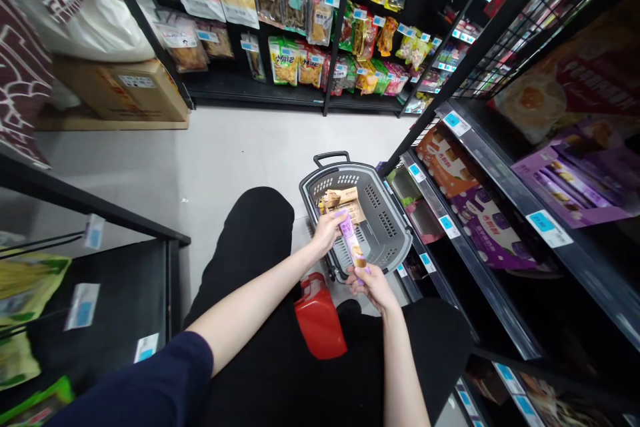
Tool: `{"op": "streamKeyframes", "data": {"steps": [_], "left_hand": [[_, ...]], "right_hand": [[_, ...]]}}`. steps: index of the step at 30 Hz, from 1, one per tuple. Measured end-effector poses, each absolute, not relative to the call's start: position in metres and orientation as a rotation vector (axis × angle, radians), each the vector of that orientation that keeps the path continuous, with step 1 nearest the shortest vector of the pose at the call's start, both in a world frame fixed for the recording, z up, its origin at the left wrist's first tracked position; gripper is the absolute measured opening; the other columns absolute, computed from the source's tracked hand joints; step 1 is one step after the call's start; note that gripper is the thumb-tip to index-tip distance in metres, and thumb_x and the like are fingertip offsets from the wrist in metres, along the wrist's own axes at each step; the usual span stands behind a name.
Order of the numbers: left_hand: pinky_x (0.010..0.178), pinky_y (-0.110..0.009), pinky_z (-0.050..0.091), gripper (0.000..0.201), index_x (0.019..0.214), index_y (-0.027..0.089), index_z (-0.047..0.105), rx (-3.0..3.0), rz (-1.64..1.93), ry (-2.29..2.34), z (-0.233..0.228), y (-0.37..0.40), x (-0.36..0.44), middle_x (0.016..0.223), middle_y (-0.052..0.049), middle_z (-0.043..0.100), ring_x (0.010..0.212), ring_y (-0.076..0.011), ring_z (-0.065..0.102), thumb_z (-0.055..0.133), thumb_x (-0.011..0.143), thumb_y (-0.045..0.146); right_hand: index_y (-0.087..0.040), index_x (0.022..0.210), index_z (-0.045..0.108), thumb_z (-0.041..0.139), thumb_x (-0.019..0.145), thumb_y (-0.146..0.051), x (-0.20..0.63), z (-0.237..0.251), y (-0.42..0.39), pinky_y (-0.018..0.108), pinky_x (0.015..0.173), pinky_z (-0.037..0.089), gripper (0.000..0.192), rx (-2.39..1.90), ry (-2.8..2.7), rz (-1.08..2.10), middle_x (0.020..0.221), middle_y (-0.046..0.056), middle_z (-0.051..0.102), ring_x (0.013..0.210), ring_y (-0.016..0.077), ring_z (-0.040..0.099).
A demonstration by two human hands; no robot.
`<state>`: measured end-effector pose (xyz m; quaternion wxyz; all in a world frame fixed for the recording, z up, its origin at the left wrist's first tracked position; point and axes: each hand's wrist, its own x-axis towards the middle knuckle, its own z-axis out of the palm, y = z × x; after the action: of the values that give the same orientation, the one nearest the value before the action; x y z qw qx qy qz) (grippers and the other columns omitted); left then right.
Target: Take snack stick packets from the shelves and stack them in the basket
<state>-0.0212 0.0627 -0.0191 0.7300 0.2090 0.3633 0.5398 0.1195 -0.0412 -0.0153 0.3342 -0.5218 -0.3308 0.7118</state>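
Holding the purple packet [353, 245] is a two-hand operation; take this packet as the clock centre, with 12 o'clock toward the top of the view. The packet lies along the 11-to-5 line, above the mouth of the grey basket [395, 240]. The left hand [326, 233] has its thumb and fingers clamped on the 11 o'clock end. The right hand [370, 283] has its thumb and fingers pinched on the 5 o'clock end.

Basket contents: a brown printed package [345, 201] rests inside, at 12 o'clock. The black basket handle [333, 157] projects between 11 and 12 o'clock. A red object [320, 320], partly hidden, sits at 7 o'clock.

Right-hand shelving: a black shelf unit [520, 337] extends from 2 to 4 o'clock. An open purple box [575, 213] containing purple packets stands between 2 and 3 o'clock. A purple carton [493, 230] stands on a lower level at 3 o'clock; an orange-brown carton [444, 159] adjoins it at 2 o'clock.

Perimeter: bagged snacks [285, 61] line the far rack at 12 o'clock. A cardboard box [140, 97] is located at 10 o'clock.
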Motion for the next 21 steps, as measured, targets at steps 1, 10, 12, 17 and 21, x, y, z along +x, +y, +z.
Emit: {"op": "streamKeyframes", "data": {"steps": [1, 10, 12, 17, 21], "left_hand": [[0.059, -0.029, 0.05, 0.016, 0.074, 0.011, 0.06, 0.422, 1.178, 0.759, -0.02, 0.063, -0.021, 0.062, -0.005, 0.064, 0.057, -0.0156, 0.061, 0.067, 0.066, 0.022], [0.056, -0.028, 0.049, 0.02, 0.064, 0.015, 0.049, 0.072, 1.082, 0.462, -0.01, 0.068, -0.021, 0.051, 0.002, 0.046, 0.044, -0.0092, 0.047, 0.054, 0.079, 0.028], [0.052, -0.025, 0.047, 0.021, 0.064, 0.015, 0.049, 0.111, 1.09, 0.472, -0.01, 0.067, -0.022, 0.05, 0.004, 0.043, 0.042, -0.0075, 0.045, 0.058, 0.077, 0.029], [0.055, -0.022, 0.048, 0.008, 0.075, 0.011, 0.057, 0.232, 1.058, 0.51, -0.016, 0.061, -0.019, 0.061, 0.0, 0.056, 0.05, -0.0083, 0.054, 0.062, 0.073, 0.017], [0.065, -0.029, 0.051, 0.015, 0.081, 0.008, 0.062, 0.375, 0.821, 0.428, -0.015, 0.049, -0.01, 0.069, -0.008, 0.064, 0.062, -0.015, 0.062, 0.057, 0.078, 0.022]], "right_hand": [[-0.011, 0.08, 0.059, 0.069, 0.061, -0.049, 0.12, -0.017, -0.041, 0.019, 0.04, 0.032, 0.043, -1.372, -0.895, 1.818, 0.054, 0.0, 0.058, 0.04, 0.0067, 0.045], [-0.018, 0.076, 0.053, 0.06, 0.063, -0.06, 0.11, -0.026, -0.038, 0.021, 0.038, 0.018, 0.044, -1.378, -0.808, 1.714, 0.049, -0.007, 0.04, 0.037, 0.0041, 0.024], [-0.019, 0.072, 0.049, 0.068, 0.058, -0.053, 0.105, -0.028, -0.04, 0.02, 0.038, 0.025, 0.041, -1.384, -0.82, 1.717, 0.049, -0.007, 0.043, 0.037, 0.0052, 0.034], [-0.018, 0.076, 0.054, 0.074, 0.054, -0.046, 0.096, -0.026, -0.041, 0.023, 0.05, 0.042, 0.041, -1.356, -0.835, 1.787, 0.06, -0.002, 0.057, 0.054, 0.0126, 0.055], [-0.015, 0.078, 0.059, 0.067, 0.061, -0.051, 0.092, -0.023, -0.034, 0.028, 0.057, 0.047, 0.041, -1.304, -0.83, 1.77, 0.063, 0.003, 0.062, 0.059, 0.017, 0.061]]}}
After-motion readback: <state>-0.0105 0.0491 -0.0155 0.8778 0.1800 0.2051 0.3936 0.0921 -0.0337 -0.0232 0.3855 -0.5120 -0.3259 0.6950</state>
